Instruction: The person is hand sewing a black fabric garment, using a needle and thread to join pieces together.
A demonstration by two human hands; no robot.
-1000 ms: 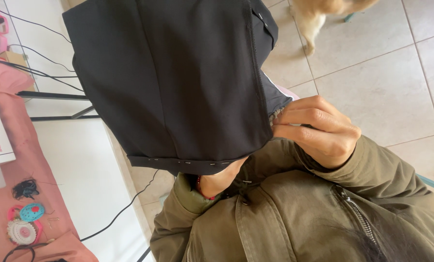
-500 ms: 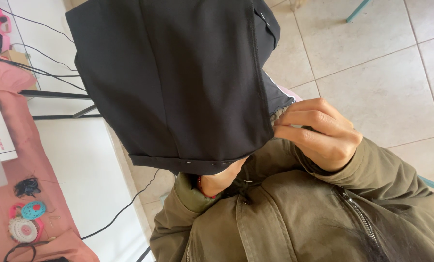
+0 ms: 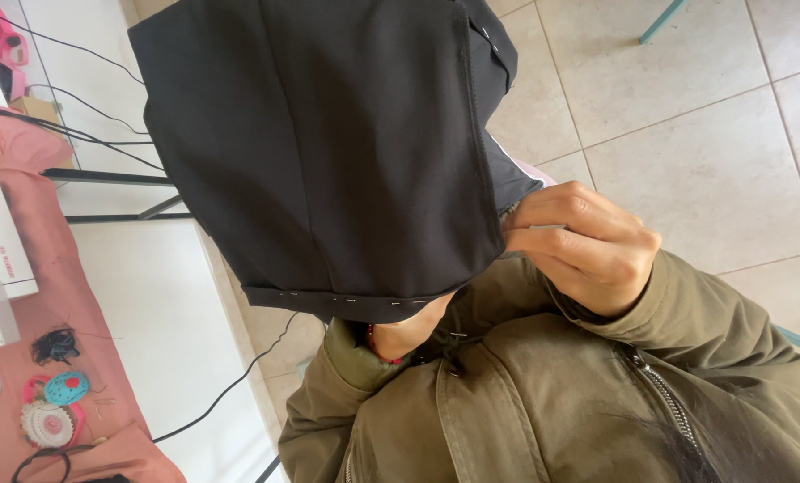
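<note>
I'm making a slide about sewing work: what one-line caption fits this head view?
Right hand pinches the edge of a pinned black garment, left hand tucked beneath it, above a tiled floor.

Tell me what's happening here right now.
A person in an olive jacket holds up a piece of black fabric. The right hand pinches its corner at the side seam, while the left hand is mostly hidden under the folded hem, which has a row of pins through it. To the side, a table with a pink cloth carries sewing bits.

Left hand (image 3: 415, 324) largely behind black fabric (image 3: 328, 152)
</note>
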